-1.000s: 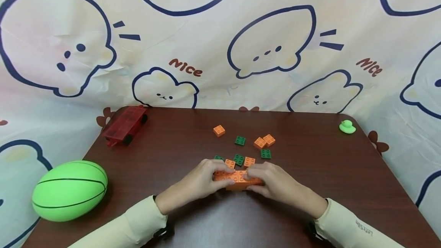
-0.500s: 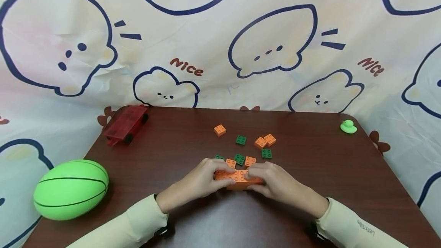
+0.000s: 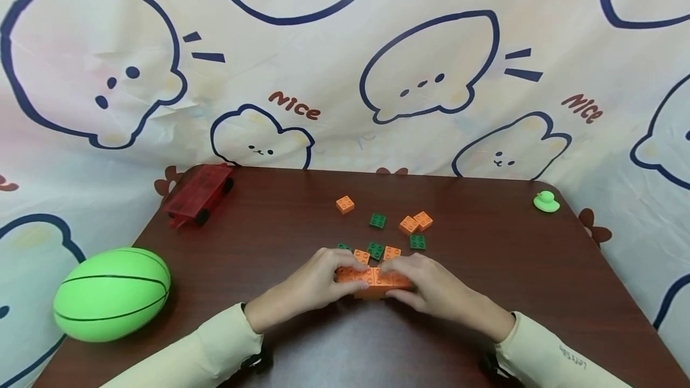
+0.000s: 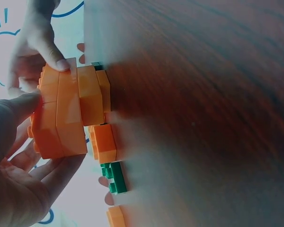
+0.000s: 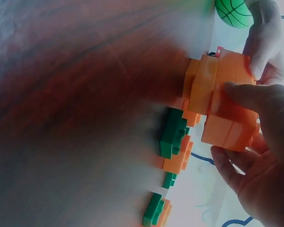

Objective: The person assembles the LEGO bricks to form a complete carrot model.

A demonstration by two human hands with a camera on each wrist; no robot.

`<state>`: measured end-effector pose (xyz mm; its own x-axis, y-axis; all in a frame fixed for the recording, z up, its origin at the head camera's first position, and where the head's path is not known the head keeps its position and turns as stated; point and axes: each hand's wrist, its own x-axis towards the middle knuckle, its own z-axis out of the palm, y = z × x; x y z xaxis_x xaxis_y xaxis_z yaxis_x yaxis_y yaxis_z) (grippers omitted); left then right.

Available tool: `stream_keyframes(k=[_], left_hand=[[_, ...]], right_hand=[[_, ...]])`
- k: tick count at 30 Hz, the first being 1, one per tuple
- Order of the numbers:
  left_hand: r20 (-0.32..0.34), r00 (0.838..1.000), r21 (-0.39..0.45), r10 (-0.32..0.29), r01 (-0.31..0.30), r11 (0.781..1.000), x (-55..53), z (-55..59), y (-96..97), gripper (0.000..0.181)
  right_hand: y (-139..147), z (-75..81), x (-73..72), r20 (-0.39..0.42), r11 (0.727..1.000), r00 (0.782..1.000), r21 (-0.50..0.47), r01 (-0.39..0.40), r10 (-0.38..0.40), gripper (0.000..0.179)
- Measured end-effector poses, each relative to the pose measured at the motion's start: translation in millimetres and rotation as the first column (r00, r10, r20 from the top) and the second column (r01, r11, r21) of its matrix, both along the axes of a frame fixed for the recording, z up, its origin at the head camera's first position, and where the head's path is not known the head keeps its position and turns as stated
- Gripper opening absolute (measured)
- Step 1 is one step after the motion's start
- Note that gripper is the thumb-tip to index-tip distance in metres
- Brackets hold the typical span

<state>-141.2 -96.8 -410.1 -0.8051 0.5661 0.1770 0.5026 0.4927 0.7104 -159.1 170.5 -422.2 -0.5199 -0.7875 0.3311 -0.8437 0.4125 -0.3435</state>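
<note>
An orange toy-brick assembly (image 3: 372,293) stands near the middle of the table, its wider upper layers overhanging a narrower stack beneath, as the wrist views show. My left hand (image 3: 321,277) grips its left end, thumb on the near side and fingers on the far side. At the other end, my right hand (image 3: 428,280) holds it the same way, the thumb (image 5: 246,94) lying against the near face. Fingers partly cover the studs on top. Just behind are loose orange bricks (image 3: 392,252) and a green brick (image 3: 375,250).
Farther back lie more loose bricks, including a green one (image 3: 378,221) and an orange one (image 3: 345,205). A green ball (image 3: 112,295) is at the left, with a red toy cart (image 3: 199,195) behind it. A green toy duck (image 3: 547,202) sits at the back right corner.
My right hand's fingers have shifted slightly on top of the orange assembly. My left hand keeps its grip, and the assembly and loose bricks stay in place.
</note>
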Motion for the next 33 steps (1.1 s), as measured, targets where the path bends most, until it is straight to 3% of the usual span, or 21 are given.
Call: stream_keyframes(k=[9,13,17,21,27,29,33], left_hand=[[0.006,1.0,0.0,0.006,-0.006,1.0,0.4,1.8,0.5,0.024],[0.007,1.0,0.006,0.005,-0.005,1.0,0.3,1.2,0.6,0.024],[0.032,0.999,0.007,0.003,-0.003,1.0,-0.5,-1.1,-0.8,0.028],[0.009,1.0,-0.021,0.006,-0.006,1.0,-5.1,-0.2,-2.6,0.036],[-0.121,0.992,-0.178,0.026,-0.047,0.983,-25.3,6.4,-6.1,0.024],[-0.115,0.993,-0.256,-0.006,-0.023,0.966,-35.4,6.9,-7.6,0.024],[-0.03,0.995,-0.374,-0.097,0.079,0.924,-55.8,5.4,-8.5,0.029]], right_hand=[[0.9,-0.4,-2.0,-0.143,0.995,0.987,-0.061,-0.078,0.068,0.024],[0.7,0.0,-1.7,-0.121,0.997,0.991,-0.03,-0.066,0.062,0.027],[0.9,0.4,-1.8,-0.086,0.998,0.994,0.015,-0.06,0.061,0.041],[1.4,2.6,-2.6,-0.112,0.997,0.992,0.052,-0.057,0.063,0.048],[1.7,6.5,-1.9,-0.1,0.994,0.993,0.098,-0.052,0.062,0.041],[2.0,7.4,-1.1,-0.087,0.993,0.995,0.106,-0.047,0.057,0.041],[1.9,8.7,-1.2,-0.081,0.993,0.995,0.109,-0.054,0.063,0.041]])
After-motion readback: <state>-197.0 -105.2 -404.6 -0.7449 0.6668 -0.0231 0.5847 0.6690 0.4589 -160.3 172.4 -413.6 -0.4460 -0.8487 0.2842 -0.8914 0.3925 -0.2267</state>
